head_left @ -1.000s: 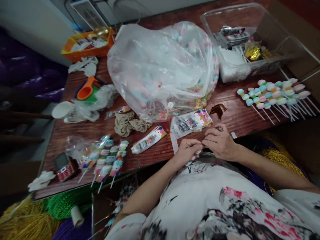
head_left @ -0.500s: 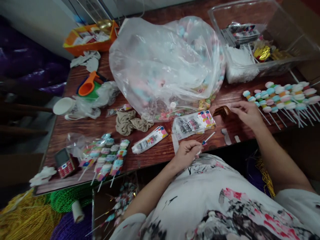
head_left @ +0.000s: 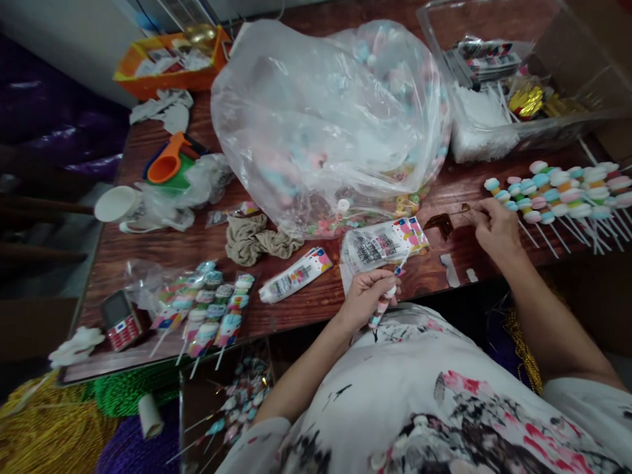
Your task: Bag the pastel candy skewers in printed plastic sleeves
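My left hand (head_left: 368,296) is closed round a wrapped marshmallow stick (head_left: 381,307) at the table's front edge, its white stick pointing up and right. Pinched in my right hand (head_left: 496,230) is a thin gold tie (head_left: 464,208), lifted just right of a small bundle of gold ties (head_left: 442,226) on the table. Between my hands and the big bag lies a stack of printed clear sleeves (head_left: 378,247). More printed sleeves (head_left: 295,275) rest farther left. To the right of my right hand, unwrapped marshmallow sticks (head_left: 563,194) lie in a pile.
A large clear bag of marshmallows (head_left: 326,125) fills the table's middle. At the back right stands a clear plastic bin (head_left: 548,131); an orange basket (head_left: 168,82) is back left. Wrapped marshmallow sticks (head_left: 212,309) and a phone (head_left: 121,320) lie front left.
My right hand has drawn back slightly right from the gold bundle with a thin tie. My left hand has turned, and the wrapped marshmallows now show below it. The view has shifted slightly.
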Action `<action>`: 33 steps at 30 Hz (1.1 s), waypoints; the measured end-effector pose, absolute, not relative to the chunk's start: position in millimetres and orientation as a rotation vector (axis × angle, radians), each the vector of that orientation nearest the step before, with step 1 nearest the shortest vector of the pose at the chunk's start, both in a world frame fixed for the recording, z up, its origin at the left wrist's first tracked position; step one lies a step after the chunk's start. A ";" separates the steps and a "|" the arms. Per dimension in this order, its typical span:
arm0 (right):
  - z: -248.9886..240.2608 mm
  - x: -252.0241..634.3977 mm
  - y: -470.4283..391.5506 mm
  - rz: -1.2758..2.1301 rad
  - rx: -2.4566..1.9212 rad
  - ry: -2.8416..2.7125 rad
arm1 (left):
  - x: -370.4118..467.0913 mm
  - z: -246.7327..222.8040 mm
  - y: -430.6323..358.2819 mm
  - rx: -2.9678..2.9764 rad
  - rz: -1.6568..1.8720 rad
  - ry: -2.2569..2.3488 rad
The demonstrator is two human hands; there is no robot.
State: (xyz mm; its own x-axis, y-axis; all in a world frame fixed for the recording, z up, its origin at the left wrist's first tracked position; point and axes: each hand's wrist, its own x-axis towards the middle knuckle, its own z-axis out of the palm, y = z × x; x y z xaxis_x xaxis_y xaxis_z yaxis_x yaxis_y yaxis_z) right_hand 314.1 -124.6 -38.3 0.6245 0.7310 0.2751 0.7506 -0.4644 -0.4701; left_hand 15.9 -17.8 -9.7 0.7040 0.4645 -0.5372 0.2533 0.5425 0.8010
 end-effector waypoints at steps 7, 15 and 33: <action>-38.8 305.9 -136.0 0.002 -2.111 -1.195 | 27.3 -2.9 -18.5 0.960 0.168 0.788; -37.8 307.6 -143.8 -0.146 -2.023 -1.283 | 17.4 -10.9 -19.7 0.969 0.201 0.817; -50.3 294.4 -186.1 -0.239 -2.248 -1.206 | 10.4 -11.8 -23.6 0.940 0.298 0.874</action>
